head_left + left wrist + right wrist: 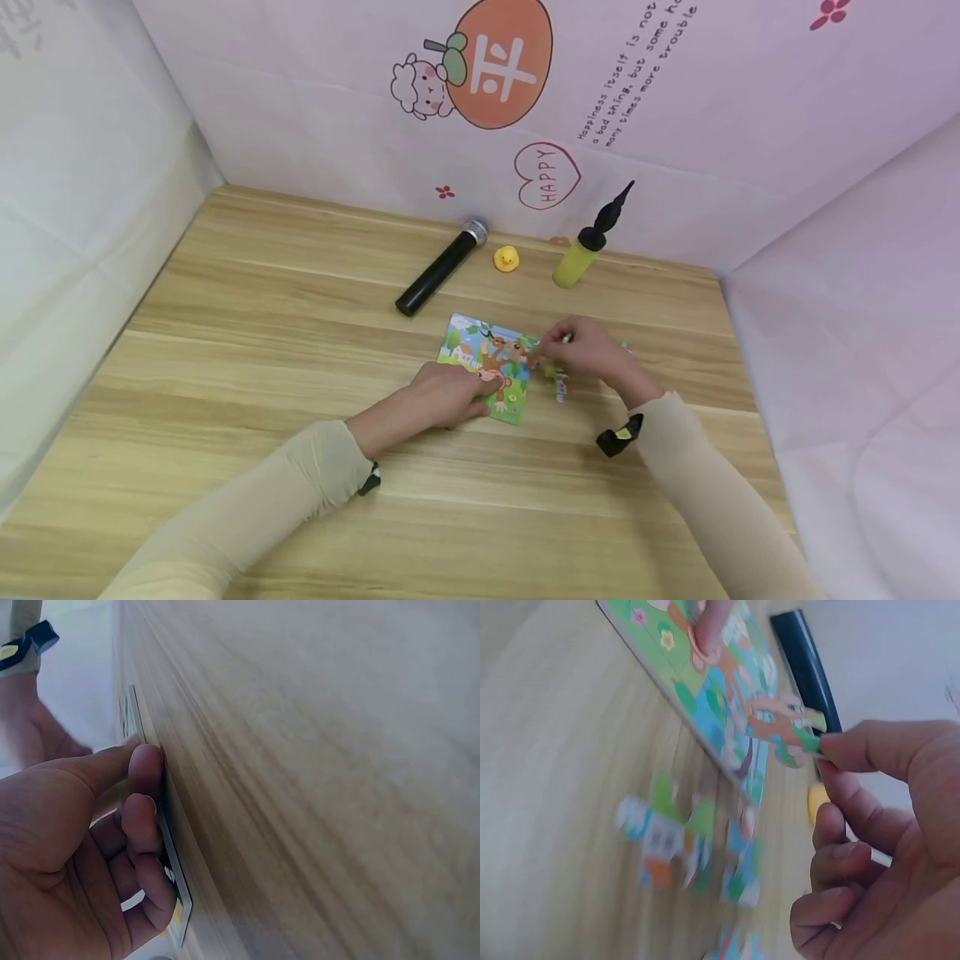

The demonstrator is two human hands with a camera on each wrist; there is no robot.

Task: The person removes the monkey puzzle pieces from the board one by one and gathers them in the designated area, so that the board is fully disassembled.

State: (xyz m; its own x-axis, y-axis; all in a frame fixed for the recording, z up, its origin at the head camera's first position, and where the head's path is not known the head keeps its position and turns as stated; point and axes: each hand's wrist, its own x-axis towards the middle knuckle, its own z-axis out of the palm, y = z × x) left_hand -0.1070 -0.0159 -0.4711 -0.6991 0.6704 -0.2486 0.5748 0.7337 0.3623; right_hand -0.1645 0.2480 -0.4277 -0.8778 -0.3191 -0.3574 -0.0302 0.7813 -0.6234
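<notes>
A jigsaw puzzle board (461, 343) with a monkey, a house and greenery on it lies flat on the table. My left hand (447, 393) rests on its near left part, one fingertip pressing on the picture. In the left wrist view the other fingers are loosely bent beside the board's edge (178, 870). Between thumb and forefinger, my right hand (588, 346) pinches a brown, green and blue puzzle piece (784, 724) over the board's right side. Several loose puzzle pieces (664, 840) lie on the table under the right hand, blurred in the right wrist view.
Behind the board lie a black microphone (438, 273) and a small yellow rubber duck (506, 258). A yellow-green hand pump (576, 262) with a black nozzle stands at the back right. Printed cloth walls (337, 125) enclose the wooden table (277, 333) at the back and sides.
</notes>
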